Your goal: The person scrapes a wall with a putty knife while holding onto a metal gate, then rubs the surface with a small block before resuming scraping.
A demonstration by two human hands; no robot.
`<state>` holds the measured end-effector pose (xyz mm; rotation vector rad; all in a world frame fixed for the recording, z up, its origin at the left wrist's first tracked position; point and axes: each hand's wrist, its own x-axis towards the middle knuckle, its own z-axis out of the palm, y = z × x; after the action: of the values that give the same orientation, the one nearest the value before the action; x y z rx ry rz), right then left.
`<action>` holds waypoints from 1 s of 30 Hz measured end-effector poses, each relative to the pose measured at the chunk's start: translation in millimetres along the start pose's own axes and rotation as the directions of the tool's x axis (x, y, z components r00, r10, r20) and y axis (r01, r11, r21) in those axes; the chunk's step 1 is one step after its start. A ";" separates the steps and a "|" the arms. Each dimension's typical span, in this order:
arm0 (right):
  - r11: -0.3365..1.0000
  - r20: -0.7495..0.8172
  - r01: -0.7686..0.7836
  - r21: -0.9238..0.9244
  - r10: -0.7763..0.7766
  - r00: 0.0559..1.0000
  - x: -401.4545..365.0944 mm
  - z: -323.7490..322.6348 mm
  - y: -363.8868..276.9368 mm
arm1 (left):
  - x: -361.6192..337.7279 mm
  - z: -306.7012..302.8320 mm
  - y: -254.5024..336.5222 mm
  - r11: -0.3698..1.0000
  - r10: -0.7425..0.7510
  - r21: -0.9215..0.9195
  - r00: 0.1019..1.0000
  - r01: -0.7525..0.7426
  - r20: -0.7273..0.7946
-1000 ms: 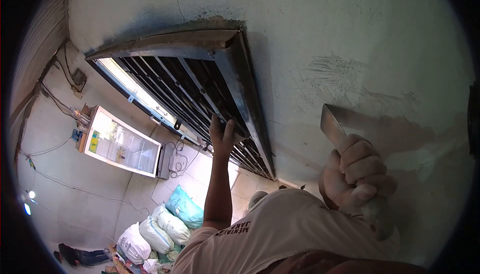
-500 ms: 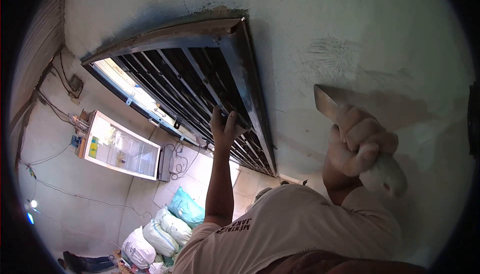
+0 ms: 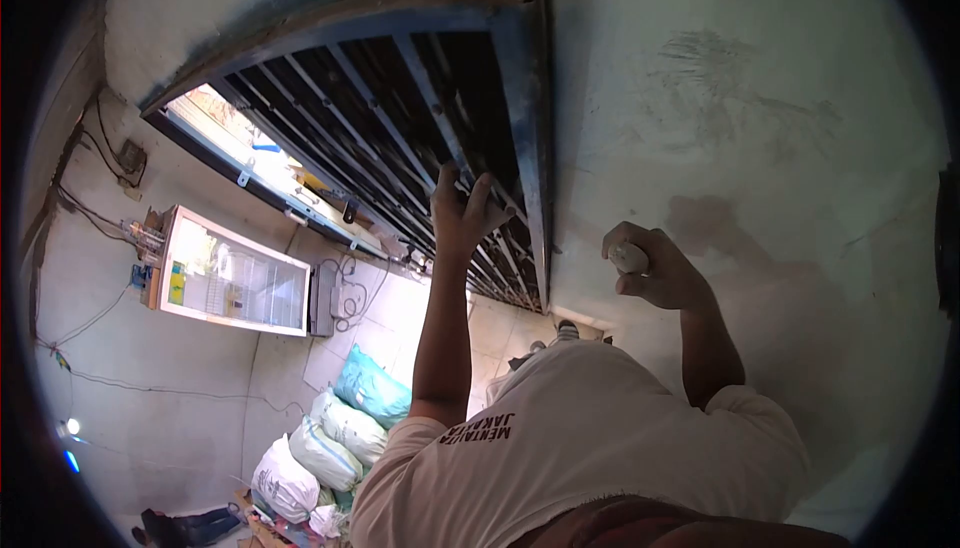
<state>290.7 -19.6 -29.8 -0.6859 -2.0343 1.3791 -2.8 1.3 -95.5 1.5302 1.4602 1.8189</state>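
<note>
My left hand (image 3: 465,213) is closed round a bar of the dark metal grille door (image 3: 440,118), thumb and fingers on either side. My right hand (image 3: 665,273) is wrapped round a scraper (image 3: 630,258) close to the pale wall (image 3: 620,168). Only the round, whitish end of its handle faces me now; the blade is hidden behind the hand. Above the hand, the wall carries a patch of dark scratch marks (image 3: 705,53). The shadow of my hand and arm falls on the wall to the right.
A glass-fronted cabinet (image 3: 235,273) stands at the left. Filled sacks (image 3: 325,458) and a blue-green bag (image 3: 370,388) lie on the floor below. Cables run along the left wall. A person's dark-clothed legs (image 3: 190,526) show at the bottom left.
My right hand has moved left with the scraper and turned, so the blade no longer shows. The view has shifted; my left hand stays on the grille.
</note>
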 end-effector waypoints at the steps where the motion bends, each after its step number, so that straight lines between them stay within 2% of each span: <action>1: 0.996 0.025 -0.088 0.004 0.088 0.996 -3.0 4.5 4.7 | 0.7 -2.7 9.2 0.999 0.022 0.034 0.999 -0.023 0.024; 2: 0.999 0.015 -0.044 -0.011 0.044 0.999 -5.8 9.2 9.6 | 1.5 -9.1 19.7 0.985 -0.020 0.174 0.997 0.007 0.077; 4: 0.998 0.003 0.044 -0.052 -0.044 0.999 -12.0 14.2 16.7 | 4.3 -16.6 20.1 0.958 -0.041 0.287 0.993 0.007 0.113; 5: 0.996 -0.018 0.029 -0.081 -0.030 0.999 -14.3 15.8 18.5 | 5.4 -18.5 16.7 0.939 -0.055 0.342 0.990 0.008 0.128; 7: 0.992 -0.051 0.000 -0.127 -0.007 0.999 -18.1 21.6 22.1 | 3.4 -20.5 8.1 0.946 -0.109 0.317 0.987 0.067 0.116; 9: 0.968 -0.035 -0.137 -0.208 0.133 0.990 -19.0 23.0 6.8 | 3.6 -17.5 10.3 0.953 -0.192 0.258 0.976 0.159 0.107; 12: 0.894 -0.069 -0.275 -0.355 0.268 0.961 -17.5 28.1 -0.2 | 1.4 -16.1 2.6 0.959 -0.127 0.264 0.989 0.103 0.076; 15: 0.968 -0.170 -0.165 -0.191 0.133 0.976 -21.8 26.0 7.8 | 1.5 -17.7 0.9 0.958 -0.111 0.276 0.990 0.083 0.088; 16: 0.996 -0.264 -0.056 -0.074 0.035 0.964 -27.4 21.1 12.2 | 2.1 -17.8 0.6 0.953 -0.112 0.293 0.989 0.080 0.093; 18: 0.972 -0.474 0.194 0.131 -0.110 0.874 -33.1 16.5 15.9 | 1.3 -20.2 2.3 0.948 -0.101 0.311 0.990 0.066 0.098; 19: 0.971 -0.448 0.174 0.167 -0.083 0.890 -34.0 17.4 17.2 | 0.5 -21.8 3.2 0.949 -0.091 0.311 0.991 0.056 0.098; 21: 0.963 -0.422 0.148 0.225 -0.041 0.905 -32.4 21.1 2.7 | 3.4 -20.5 6.1 0.940 0.044 0.333 0.993 -0.077 0.106; 22: 0.980 -0.271 -0.002 0.197 0.057 0.961 -34.6 25.6 -4.3 | 3.3 -21.1 2.3 0.935 0.022 0.350 0.993 -0.060 0.112; 23: 0.970 -0.216 -0.110 0.218 0.158 0.964 -34.3 37.0 -6.3 | 2.6 -21.7 -1.9 0.950 -0.024 0.312 0.992 -0.015 0.123; 24: 0.958 -0.172 -0.131 0.254 0.178 0.969 -38.5 43.5 7.6 | 2.2 -22.0 -7.2 0.961 -0.071 0.274 0.987 0.030 0.142; 25: 0.945 -0.130 -0.154 0.289 0.198 0.972 -41.9 52.0 29.2 | 1.3 -24.4 -12.1 0.952 -0.015 0.303 0.987 -0.035 0.160; 27: 0.871 -0.097 -0.204 0.447 0.274 0.957 -48.2 68.7 67.8 | 1.6 -28.0 -24.5 0.876 0.195 0.399 0.955 -0.272 0.222; 29: 0.837 -0.179 -0.301 0.457 0.417 0.891 -53.9 85.1 94.0 | 3.3 -30.6 -22.0 0.783 0.293 0.462 0.901 -0.417 0.319; 30: 0.774 -0.203 -0.335 0.537 0.504 0.839 -57.8 89.3 105.1 | 4.7 -31.4 -17.2 0.732 0.326 0.484 0.870 -0.480 0.370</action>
<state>277.3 -81.8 -165.2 -1.1078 -1.2203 1.7918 -37.6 -2.9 -104.1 2.4543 1.7179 1.3404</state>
